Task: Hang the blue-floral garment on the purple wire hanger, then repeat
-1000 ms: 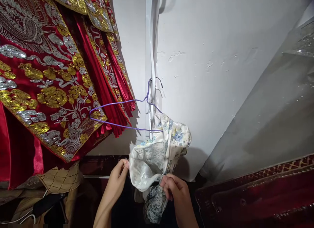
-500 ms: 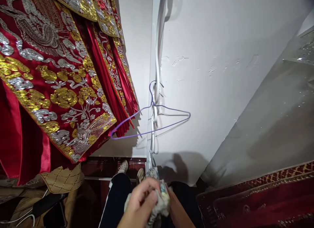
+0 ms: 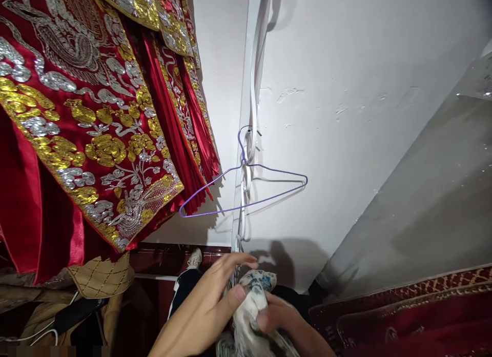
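Observation:
A bunched, patterned cloth [image 3: 249, 316] in off-white and grey with blue patches hangs low in the middle, in front of my legs. My left hand [image 3: 215, 295] is at its left side, fingers stretched out and apart from the thumb, whose tip is at the cloth's edge. From the right, my right hand [image 3: 286, 321] closes thumb and fingers on the cloth; its fingers are partly hidden and slightly blurred. Above both hands, a purple clothes hanger [image 3: 215, 212] with nothing on it hangs by its hook from a wall hook beside a white cable.
A red garment with gold and silver embroidery [image 3: 109, 149] hangs at the left. Below it lie a quilted tan cover [image 3: 102, 277] and white cords [image 3: 36, 334]. A dark red, gold-edged textile [image 3: 415, 316] is at the lower right. Ahead stands a white wall [image 3: 346, 54].
My left hand has loosened from a closed grip to stretched fingers. The cloth has spread out more and shows more of itself. The view has shifted slightly left.

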Demonstrator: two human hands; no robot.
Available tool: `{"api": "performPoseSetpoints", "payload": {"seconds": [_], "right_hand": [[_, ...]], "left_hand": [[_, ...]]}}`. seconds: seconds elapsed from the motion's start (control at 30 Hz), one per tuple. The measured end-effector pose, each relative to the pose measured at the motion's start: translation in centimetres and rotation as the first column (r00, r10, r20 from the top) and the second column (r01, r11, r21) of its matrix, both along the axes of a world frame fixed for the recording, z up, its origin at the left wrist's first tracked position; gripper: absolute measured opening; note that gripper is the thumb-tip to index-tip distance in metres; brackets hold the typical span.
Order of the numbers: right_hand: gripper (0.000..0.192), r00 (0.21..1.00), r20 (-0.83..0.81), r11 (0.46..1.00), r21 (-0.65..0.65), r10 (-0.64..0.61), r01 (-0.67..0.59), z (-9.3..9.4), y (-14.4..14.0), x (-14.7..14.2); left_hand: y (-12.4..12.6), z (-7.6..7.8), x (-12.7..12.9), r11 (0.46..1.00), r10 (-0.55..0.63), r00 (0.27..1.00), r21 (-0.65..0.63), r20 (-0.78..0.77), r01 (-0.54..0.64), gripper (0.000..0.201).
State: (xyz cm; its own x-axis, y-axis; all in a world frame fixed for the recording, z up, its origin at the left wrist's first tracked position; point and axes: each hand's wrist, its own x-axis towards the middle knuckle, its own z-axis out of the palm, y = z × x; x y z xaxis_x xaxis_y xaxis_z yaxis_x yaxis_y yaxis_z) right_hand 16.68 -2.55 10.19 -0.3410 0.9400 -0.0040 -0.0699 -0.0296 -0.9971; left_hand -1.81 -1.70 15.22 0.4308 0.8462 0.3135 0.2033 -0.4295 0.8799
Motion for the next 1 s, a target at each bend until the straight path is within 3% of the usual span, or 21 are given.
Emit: {"api": "performPoseSetpoints", "payload": {"seconds": [0.03, 0.1, 0.17, 0.2, 0.27, 0.37, 0.43, 0.5, 0.6, 0.67, 0.73, 0.9, 1.0], "right_hand": [[0.028, 0.992, 0.009, 0.991, -0.042, 0.127, -0.127, 0.9, 0.4, 0.5], [0.021, 0.920, 0.087, 0.923, -0.090, 0.382, -0.374, 2.9, 1.3, 2.0], [0.013, 0.862, 0.241, 0.892, -0.048, 0.446, -0.449, 5.2, 2.5, 3.7], [0.009, 0.860, 0.326, 0.908, 0.014, 0.392, -0.419, 6.2, 3.2, 4.3], [0.012, 0.895, 0.424, 0.944, 0.216, 0.141, -0.251, 7.9, 4.7, 5.0], [0.039, 0.901, 0.363, 0.908, 0.413, -0.237, 0.072, 8.8, 7.7, 4.5], [0.063, 0.882, 0.324, 0.876, 0.449, -0.341, 0.174, 8.2, 9.9, 3.7], [0.068, 0.871, 0.336, 0.858, 0.487, -0.358, 0.164, 7.0, 12.1, 3.1], [0.046, 0.857, 0.368, 0.842, 0.524, -0.361, 0.130, 5.0, 14.3, 3.3], [0.031, 0.860, 0.367, 0.833, 0.541, -0.354, 0.112, 4.2, 14.6, 4.2], [0.022, 0.864, 0.352, 0.819, 0.562, -0.360, 0.112, 4.2, 14.4, 5.2], [0.015, 0.878, 0.360, 0.836, 0.544, -0.314, 0.076, 5.7, 12.9, 5.6], [0.016, 0.920, 0.322, 0.875, 0.482, -0.224, 0.044, 6.1, 11.7, 4.2]], "left_hand": [[0.5, -0.4, -0.2, 0.996, -0.086, 0.996, -0.038, -0.023, 0.085, 0.050], [1.3, -1.9, -0.6, 0.969, -0.233, 0.969, -0.106, -0.081, 0.224, 0.060], [1.7, -3.5, -1.5, 0.965, -0.240, 0.960, -0.142, -0.144, 0.220, 0.063], [1.8, -4.0, -2.1, 0.973, -0.201, 0.963, -0.150, -0.178, 0.175, 0.062], [1.7, -4.1, -3.6, 0.987, -0.101, 0.961, -0.149, -0.257, 0.064, 0.059], [1.4, -2.5, -6.0, 0.998, 0.036, 0.931, -0.042, -0.364, -0.055, 0.049], [1.4, -1.2, -7.2, 0.995, 0.103, 0.892, 0.044, -0.440, -0.094, 0.041], [1.7, -0.5, -8.1, 0.985, 0.173, 0.818, 0.075, -0.549, -0.158, 0.034], [2.8, -0.6, -9.3, 0.950, 0.283, 0.692, 0.096, -0.664, -0.297, 0.028], [3.9, -0.6, -9.9, 0.924, 0.371, 0.710, 0.164, -0.598, -0.345, 0.025], [5.1, -0.1, -10.3, 0.901, 0.430, 0.773, 0.276, -0.466, -0.335, 0.020], [7.4, 3.3, -9.2, 0.788, 0.525, 0.821, 0.495, -0.227, -0.367, 0.018], [9.2, 5.2, -7.4, 0.770, 0.505, 0.849, 0.526, -0.157, -0.361, 0.014]]}}
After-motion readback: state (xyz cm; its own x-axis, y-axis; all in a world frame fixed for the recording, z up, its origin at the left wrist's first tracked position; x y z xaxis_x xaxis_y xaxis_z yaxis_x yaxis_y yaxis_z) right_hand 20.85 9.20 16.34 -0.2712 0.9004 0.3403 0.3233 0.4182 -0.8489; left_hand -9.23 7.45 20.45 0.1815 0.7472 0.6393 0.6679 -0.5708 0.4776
